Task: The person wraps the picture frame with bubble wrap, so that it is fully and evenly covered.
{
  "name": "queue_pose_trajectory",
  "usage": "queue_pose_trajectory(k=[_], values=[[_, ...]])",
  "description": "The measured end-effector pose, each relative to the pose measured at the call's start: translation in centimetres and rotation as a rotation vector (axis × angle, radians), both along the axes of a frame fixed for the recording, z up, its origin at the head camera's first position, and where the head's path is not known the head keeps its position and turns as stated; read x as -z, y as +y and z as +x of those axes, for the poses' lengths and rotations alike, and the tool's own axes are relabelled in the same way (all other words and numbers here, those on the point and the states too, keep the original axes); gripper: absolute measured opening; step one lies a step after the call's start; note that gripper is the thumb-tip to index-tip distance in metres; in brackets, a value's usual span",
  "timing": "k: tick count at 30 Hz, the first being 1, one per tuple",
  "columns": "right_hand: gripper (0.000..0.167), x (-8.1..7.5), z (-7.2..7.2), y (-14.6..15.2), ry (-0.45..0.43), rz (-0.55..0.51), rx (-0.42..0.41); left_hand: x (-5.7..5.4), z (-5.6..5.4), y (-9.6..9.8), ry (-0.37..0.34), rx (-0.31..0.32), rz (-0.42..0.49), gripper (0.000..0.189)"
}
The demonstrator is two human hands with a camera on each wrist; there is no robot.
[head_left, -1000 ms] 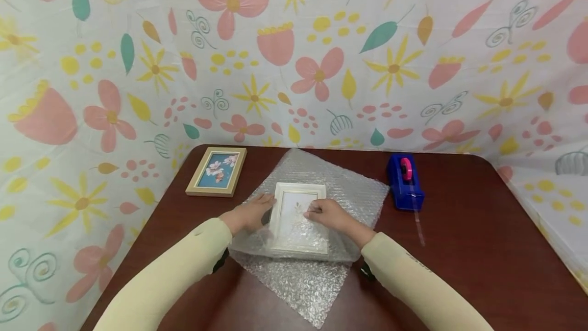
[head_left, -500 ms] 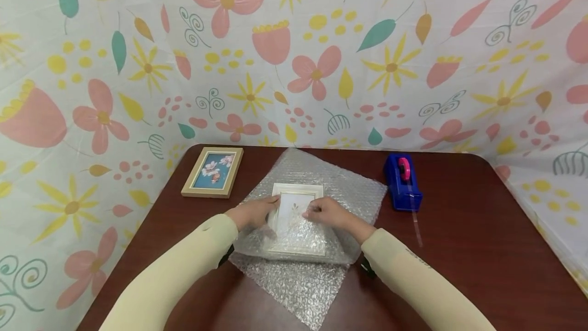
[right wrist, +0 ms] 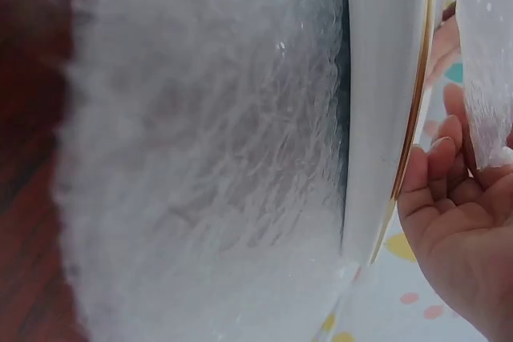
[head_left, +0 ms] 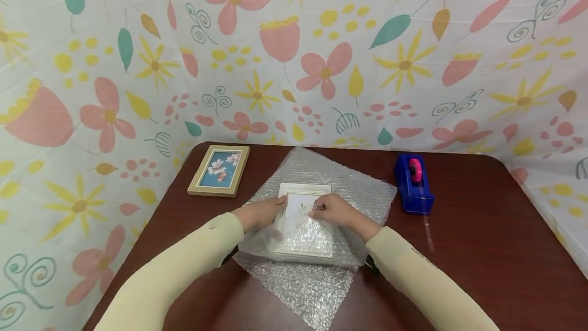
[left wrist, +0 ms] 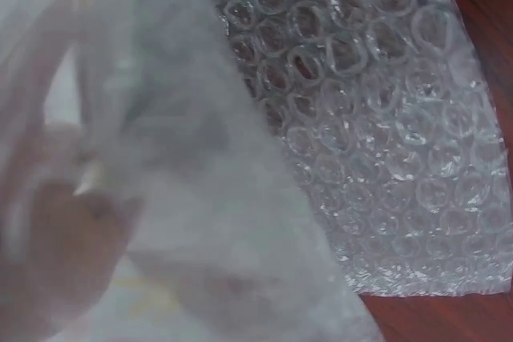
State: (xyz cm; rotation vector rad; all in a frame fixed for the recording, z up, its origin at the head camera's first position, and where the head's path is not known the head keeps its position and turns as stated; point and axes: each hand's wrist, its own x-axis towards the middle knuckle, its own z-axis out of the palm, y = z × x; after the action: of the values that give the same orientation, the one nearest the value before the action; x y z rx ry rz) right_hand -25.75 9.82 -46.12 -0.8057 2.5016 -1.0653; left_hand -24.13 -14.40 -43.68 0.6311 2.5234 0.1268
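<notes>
Clear bubble wrap (head_left: 356, 185), likely soft and slippery, is pinched by the right grip (head_left: 337, 210) over a probably rigid white picture frame (head_left: 297, 209), best held by its edges, central on the worktop (head_left: 478, 249), the left grip (head_left: 259, 213) unclear.

In the head view, the lower part of the white frame (head_left: 293, 216) is veiled by bubble wrap (head_left: 308, 290), its near corner cropped at the bottom edge, as are my left sleeve (head_left: 176, 264) and right sleeve (head_left: 420, 275) (the latter's lettering (head_left: 423, 258) is too small to read). Left wrist view: film and blur obscure my left hand (left wrist: 76, 246). Right wrist view: the right edge truncates my right hand (right wrist: 469, 222).
</notes>
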Motion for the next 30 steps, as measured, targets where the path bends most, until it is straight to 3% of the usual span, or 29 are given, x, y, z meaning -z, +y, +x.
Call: queue_pose_trajectory(k=[4,9,17,22,25,30], values=[[0.046,0.4,-0.2,-0.2,0.107,0.019,-0.025,0.3,-0.2,-0.3,-0.022,-0.003,0.019,0.094],[0.051,0.9,-0.2,-0.3,0.178,0.048,0.006,0.0,-0.1,-0.3,-0.057,-0.030,0.029,0.092],[0.040,1.4,-0.2,-0.3,0.197,0.077,0.053,-0.1,0.0,-0.4,-0.047,-0.009,0.018,0.097],[0.028,1.8,-0.3,-0.8,0.196,0.168,0.077,0.0,0.0,-0.6,-0.076,-0.020,0.035,0.101],[0.026,1.9,-0.1,-0.9,0.173,0.215,0.114,0.1,0.0,-0.6,-0.082,-0.022,0.049,0.103],[0.028,1.9,0.0,-1.2,0.220,0.247,0.133,-0.1,0.0,-0.8,-0.091,-0.043,0.090,0.104]])
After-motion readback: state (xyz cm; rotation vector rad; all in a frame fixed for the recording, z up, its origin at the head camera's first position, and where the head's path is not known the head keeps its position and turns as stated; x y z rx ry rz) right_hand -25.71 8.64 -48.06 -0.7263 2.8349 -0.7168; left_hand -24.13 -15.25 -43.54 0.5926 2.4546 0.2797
